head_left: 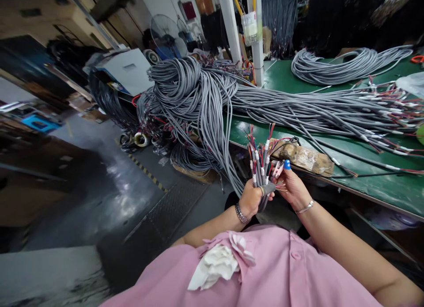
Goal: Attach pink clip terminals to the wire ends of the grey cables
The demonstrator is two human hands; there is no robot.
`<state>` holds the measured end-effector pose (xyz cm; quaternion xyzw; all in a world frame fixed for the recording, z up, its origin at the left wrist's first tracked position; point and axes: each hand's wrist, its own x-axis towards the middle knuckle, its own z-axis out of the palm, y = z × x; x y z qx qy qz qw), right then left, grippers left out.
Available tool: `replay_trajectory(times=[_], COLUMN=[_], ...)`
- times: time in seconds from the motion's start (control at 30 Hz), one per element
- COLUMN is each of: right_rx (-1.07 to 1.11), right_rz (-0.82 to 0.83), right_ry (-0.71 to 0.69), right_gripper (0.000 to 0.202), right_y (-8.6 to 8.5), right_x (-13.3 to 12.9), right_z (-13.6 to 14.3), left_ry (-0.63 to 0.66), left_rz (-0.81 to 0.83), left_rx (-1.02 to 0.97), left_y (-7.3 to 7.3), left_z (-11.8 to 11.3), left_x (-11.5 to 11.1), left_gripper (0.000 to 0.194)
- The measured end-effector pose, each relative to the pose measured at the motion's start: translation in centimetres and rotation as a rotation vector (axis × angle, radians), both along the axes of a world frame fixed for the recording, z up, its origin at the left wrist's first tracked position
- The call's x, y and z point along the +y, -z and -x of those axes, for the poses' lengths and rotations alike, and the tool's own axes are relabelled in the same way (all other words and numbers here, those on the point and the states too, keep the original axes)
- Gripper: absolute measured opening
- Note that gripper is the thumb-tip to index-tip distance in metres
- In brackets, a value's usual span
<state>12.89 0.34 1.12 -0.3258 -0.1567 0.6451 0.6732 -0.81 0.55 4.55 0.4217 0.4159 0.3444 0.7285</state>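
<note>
Light looks fairly dim; we see a pale glare on the floor (119,201) at left, and dark shadow at the far right. The left side smears into blur, the wide view stretches toward its edges, and the cables (212,99) near the middle look sharper.

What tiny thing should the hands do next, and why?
I think the right hand could gently gather the loose wires of the sideways cable. They fan out close to its fingers, which also hold a pink thing, and the left hand grips the bunch they stick out from.
</note>
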Motion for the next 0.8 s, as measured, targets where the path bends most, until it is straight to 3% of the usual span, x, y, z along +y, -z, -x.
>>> replay_trajectory(times=[0.17,0.33,0.57,0.8], right_rx=[0.121,0.142,-0.034,-0.093], right_rz=[0.038,0.079,0.005,0.032], right_ry=[0.010,-0.079,-0.003,0.015], right_gripper=[0.037,0.042,0.026,0.031], right_y=[0.2,-0.7,-1.0,-1.0], right_x=[-0.2,-0.9,-1.3,-1.5], right_z=[0.0,-0.2,0.0,-0.1], left_ry=[-0.019,-0.007,-0.065,-0.079], left_rz=[-0.016,-0.018,-0.039,-0.011], left_rx=[-0.013,0.015,-0.002,-0.027], left_y=[0.1,-0.1,-0.5,-0.5], left_z=[0.3,1.0,1.1,0.6], left_x=[-0.1,-0.7,-1.0,-0.4], left_gripper=[0.035,0.033,0.029,0.032])
